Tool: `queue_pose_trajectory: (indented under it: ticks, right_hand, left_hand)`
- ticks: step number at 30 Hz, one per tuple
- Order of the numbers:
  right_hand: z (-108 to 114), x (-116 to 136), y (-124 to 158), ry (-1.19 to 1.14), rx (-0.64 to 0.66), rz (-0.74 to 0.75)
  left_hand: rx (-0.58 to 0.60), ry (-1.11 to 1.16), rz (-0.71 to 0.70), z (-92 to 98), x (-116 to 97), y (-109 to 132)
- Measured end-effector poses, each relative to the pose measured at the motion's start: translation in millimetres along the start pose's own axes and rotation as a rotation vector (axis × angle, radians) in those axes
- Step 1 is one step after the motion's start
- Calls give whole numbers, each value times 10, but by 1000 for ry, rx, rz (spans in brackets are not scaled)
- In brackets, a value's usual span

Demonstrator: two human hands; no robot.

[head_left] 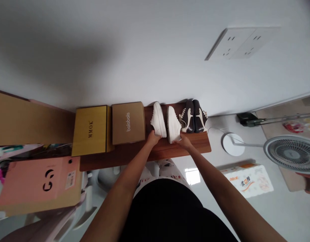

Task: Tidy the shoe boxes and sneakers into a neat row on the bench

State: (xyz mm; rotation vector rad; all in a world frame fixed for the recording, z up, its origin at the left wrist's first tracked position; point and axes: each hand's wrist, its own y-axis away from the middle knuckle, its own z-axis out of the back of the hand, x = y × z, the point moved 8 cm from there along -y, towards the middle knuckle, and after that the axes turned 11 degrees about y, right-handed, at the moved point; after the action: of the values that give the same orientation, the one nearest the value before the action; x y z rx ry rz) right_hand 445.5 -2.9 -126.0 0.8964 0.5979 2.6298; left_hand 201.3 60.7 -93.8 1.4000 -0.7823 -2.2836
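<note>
My left hand (pixel 153 138) is closed on the heel of a white sneaker (pixel 159 119). A second white sneaker (pixel 173 124) is gripped at its heel by my right hand (pixel 183 142). Both sneakers are over the brown wooden shelf (pixel 142 154), toes toward the wall, with a narrow gap between them. I cannot tell whether their soles fully rest on the wood. Just right of them stands a pair of dark brown and cream sneakers (pixel 194 117). To the left is a brown "balabala" box (pixel 128 122), beside a yellow "MMOK" box (pixel 90 129).
A white wall (pixel 157 60) with a socket plate (pixel 241 42) rises behind the shelf. Right of it are a white fan (pixel 292 154) and a tissue pack (pixel 249 179) on the floor. A pink box (pixel 39 181) and a large cardboard box (pixel 29 121) occupy the left.
</note>
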Motion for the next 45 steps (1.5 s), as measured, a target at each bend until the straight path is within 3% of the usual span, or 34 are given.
queue_pose_trajectory:
  ticks: [5, 10, 16, 22, 29, 37, 45]
  right_hand:
    - [1, 73, -6, -101, 47, 40]
    - [126, 302, 11, -172, 50, 134]
    - [343, 619, 12, 59, 46, 262]
    - [410, 921, 33, 454, 40, 281]
    - [328, 1139, 40, 729, 113, 350]
    - [260, 1221, -74, 807, 169, 311]
    - [211, 1221, -128, 799, 184, 316]
  left_hand:
    - [15, -60, -107, -1, -97, -16]
    - [11, -157, -217, 75, -269, 2]
    - [52, -373, -351, 58, -478, 139]
    - [99, -550, -336, -57, -501, 260]
    - [111, -618, -336, -218, -578, 293]
    - [63, -526, -314, -381, -650, 210]
    - [47, -580, -287, -411, -586, 152]
